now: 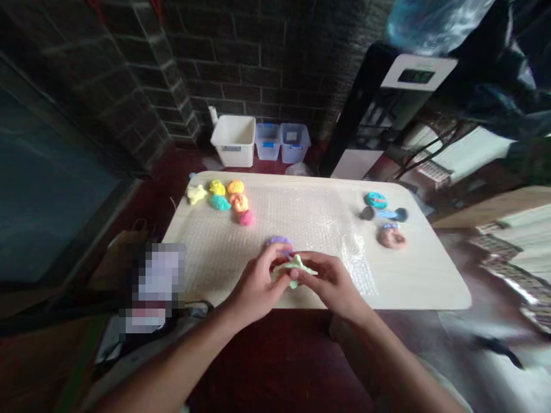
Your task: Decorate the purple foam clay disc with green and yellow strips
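Note:
Above the table's near edge, both hands grip a thin, pale green piece of modelling clay [296, 265] with uneven, pointed edges. My left hand [262, 281] pinches its left side, and my right hand [331, 278] has thumb and fingers closed on its right side. Just beyond the fingertips lies a purple lump [279, 241], partly hidden by my left hand. Under it, a sheet of bubble wrap [301, 206] covers the middle of the table.
At the table's far left lie several coloured lumps, among them a teal one [220, 202] and a pink one [247, 218]. To the right are a blue dumbbell-shaped thing [386, 214], a teal ring [376, 199] and a pinkish-brown lump [391, 237]. A white bin [235, 137] stands beyond the table.

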### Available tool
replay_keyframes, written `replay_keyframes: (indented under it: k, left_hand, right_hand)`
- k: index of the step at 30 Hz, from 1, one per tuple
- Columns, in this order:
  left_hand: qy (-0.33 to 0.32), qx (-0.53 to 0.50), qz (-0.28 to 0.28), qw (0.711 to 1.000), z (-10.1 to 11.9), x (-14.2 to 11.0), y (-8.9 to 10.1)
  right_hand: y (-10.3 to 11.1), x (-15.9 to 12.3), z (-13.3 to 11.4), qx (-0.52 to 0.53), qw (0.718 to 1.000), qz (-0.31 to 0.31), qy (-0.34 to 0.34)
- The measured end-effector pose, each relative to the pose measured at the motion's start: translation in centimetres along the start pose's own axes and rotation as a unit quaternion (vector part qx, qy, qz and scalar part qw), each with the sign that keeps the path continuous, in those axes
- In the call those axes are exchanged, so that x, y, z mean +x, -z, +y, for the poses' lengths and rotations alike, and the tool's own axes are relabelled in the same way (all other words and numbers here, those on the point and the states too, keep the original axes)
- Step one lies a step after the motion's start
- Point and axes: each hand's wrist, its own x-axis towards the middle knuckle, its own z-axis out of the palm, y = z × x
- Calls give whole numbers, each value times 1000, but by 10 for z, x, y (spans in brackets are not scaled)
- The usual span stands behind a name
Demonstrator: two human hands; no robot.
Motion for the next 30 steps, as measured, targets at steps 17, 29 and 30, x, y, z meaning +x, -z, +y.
replay_keyframes:
  k: [17,29,30]
  left_hand:
    - [124,-351,5,928,17,11,4]
    - [78,-266,105,955,15,8,-8]
    - [88,-298,106,945,16,9,-8]
  right_hand:
    - [-13,6,-1,270,958,56,-73]
    - [-21,2,5,118,989,92,21]
    - [-22,2,4,131,987,86,17]
